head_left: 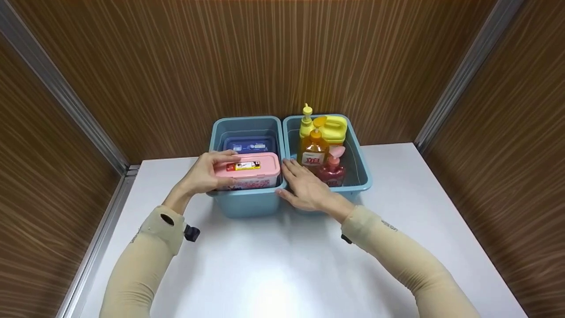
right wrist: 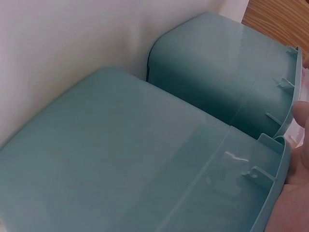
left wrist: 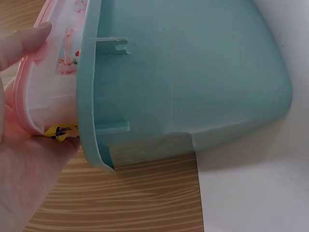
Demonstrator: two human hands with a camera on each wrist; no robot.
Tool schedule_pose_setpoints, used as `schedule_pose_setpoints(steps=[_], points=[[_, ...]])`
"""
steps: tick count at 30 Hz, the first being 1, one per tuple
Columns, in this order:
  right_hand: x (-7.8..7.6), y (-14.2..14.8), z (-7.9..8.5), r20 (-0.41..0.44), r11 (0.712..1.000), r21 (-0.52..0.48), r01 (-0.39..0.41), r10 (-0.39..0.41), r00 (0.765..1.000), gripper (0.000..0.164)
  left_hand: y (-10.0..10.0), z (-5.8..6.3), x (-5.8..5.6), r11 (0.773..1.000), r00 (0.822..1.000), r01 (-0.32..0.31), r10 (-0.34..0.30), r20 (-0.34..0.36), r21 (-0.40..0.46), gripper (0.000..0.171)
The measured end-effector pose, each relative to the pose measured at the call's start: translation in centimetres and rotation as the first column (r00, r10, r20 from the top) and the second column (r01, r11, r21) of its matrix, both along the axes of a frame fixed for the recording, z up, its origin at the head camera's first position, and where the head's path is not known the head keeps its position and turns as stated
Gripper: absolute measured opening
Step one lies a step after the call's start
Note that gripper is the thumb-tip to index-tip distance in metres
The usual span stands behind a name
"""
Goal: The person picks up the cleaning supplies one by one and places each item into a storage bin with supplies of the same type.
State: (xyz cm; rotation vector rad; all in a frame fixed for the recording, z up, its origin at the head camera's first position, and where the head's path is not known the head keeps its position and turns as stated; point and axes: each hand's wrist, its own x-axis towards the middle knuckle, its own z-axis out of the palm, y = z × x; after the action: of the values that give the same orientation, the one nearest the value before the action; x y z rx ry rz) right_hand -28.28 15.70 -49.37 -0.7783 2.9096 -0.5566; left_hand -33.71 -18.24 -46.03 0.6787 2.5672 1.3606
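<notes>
My left hand (head_left: 204,173) grips a pink-lidded plastic box (head_left: 264,162) at its left end, fingers over the lid and thumb on the front wall. The box sits at the front of the left blue bin (head_left: 247,204), its lid around rim height. In the left wrist view, the thumb presses the front of the box (left wrist: 50,87), just above the bin's rim. My right hand (head_left: 305,186) rests over the front corner of the right blue bin (head_left: 362,170), fingers extended along the meeting rims. Its thumb reaches the left bin's rim (right wrist: 295,92) in the right wrist view.
Behind the box lies a dark blue package (head_left: 250,145). The right bin holds a yellow jug (head_left: 334,129), a yellow pump bottle (head_left: 306,126), an orange pump bottle (head_left: 314,150) and a red pump bottle (head_left: 332,174). Both bins stand on a white table (head_left: 247,265) near wood-grain panels (head_left: 247,57).
</notes>
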Motion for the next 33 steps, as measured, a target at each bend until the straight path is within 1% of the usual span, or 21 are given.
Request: schedule_pose_setpoints(steps=[6,11,14,18,25,29,33], points=[[-0.1,-0.1,0.0,-0.004,1.0,0.011,0.001,-0.001,1.0,0.09,-0.1,-0.3,-0.1,1.0,1.0,-0.007,0.006,0.024,0.016,0.065],[-0.1,0.0,0.1,-0.014,1.0,0.014,-0.009,0.009,1.0,0.089,-0.1,-0.5,-0.3,0.998,0.999,0.018,-0.02,0.034,0.058,0.058],[-0.1,0.1,0.0,-0.02,1.0,0.01,-0.019,0.019,1.0,0.088,-0.2,-0.6,-0.4,0.997,0.999,0.024,-0.027,0.033,0.069,0.057],[-0.1,0.0,-0.1,-0.015,1.0,0.012,-0.018,0.018,1.0,0.089,-0.2,-0.8,-0.4,0.998,0.999,0.014,-0.016,0.029,0.063,0.057],[0.0,0.0,0.0,-0.011,1.0,0.023,-0.016,0.016,1.0,0.09,0.1,-1.1,-0.3,0.999,0.999,0.002,-0.004,0.049,0.044,0.059],[0.0,0.0,0.0,-0.027,1.0,0.012,-0.018,0.019,0.999,0.089,0.2,-1.2,-0.4,1.0,0.999,-0.001,0.0,0.034,0.031,0.057],[0.0,-0.1,0.0,-0.025,1.0,0.015,-0.018,0.018,1.0,0.089,0.1,-1.3,-0.3,1.0,1.0,0.0,0.0,0.019,0.025,0.053]])
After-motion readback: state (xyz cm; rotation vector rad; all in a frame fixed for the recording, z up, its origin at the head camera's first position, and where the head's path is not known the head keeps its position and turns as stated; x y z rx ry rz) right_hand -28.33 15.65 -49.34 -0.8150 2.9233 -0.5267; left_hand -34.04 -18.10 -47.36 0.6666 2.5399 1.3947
